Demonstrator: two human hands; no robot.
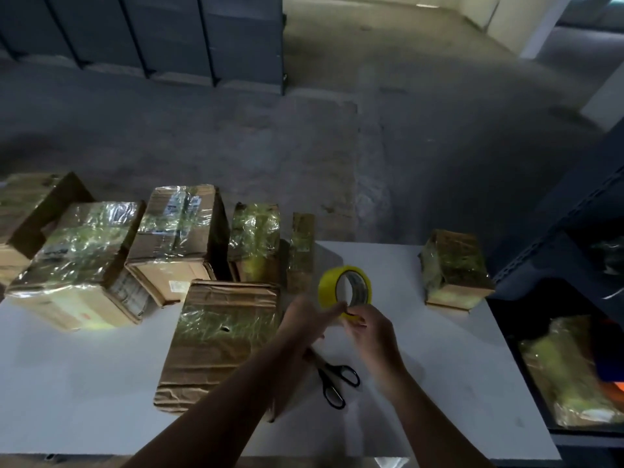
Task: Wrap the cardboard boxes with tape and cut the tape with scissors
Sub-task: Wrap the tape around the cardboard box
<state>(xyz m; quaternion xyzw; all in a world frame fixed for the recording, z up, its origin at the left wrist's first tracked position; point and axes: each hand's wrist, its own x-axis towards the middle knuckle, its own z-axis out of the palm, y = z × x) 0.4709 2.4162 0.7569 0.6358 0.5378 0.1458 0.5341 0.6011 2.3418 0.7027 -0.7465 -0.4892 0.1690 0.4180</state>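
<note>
Tape roll (345, 287) | hands left (305, 319) and right (373, 327) pinch lower rim | scissors (337, 380) beneath | wrapped box (454, 268) near table (439, 349) edge

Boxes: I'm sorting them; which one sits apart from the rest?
The small taped box far right on the table; the others crowd together on the left.

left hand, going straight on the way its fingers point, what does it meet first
The yellow tape roll: the left hand points up and right at its lower rim and seems to pinch it, as the right hand does.
</note>
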